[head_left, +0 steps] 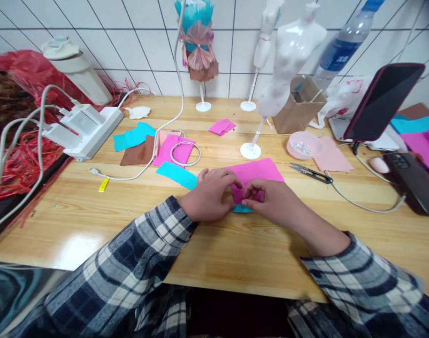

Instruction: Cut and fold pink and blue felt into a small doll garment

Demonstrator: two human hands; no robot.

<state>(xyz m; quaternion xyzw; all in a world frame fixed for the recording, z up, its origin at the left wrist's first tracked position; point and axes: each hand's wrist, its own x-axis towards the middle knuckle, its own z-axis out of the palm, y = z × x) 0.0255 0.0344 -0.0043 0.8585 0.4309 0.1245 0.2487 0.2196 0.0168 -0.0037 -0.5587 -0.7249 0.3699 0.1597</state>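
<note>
A bright pink sheet (pixel 259 169), which looks like crepe paper, lies on the table in front of me. My left hand (pixel 211 193) is curled over its left edge, with thumb and fingers closed on it. From the right, my right hand (pixel 271 199) pinches the near edge between thumb and fingertips. A strip of blue crepe paper (pixel 241 209) shows beneath the pink edge between my hands. Another blue strip (pixel 176 174) lies just left of my left hand. Black-handled thread snips (pixel 311 173) rest to the right of the pink sheet.
Behind my hands stands a white mannequin (pixel 288 61); another wears a paper dress (pixel 199 44). A pink bowl (pixel 305 145) holds small shiny pieces. A phone (pixel 383 101) leans at right, near a cardboard box (pixel 299 105). At left are a power strip (pixel 93 134) and a white cable (pixel 140 176).
</note>
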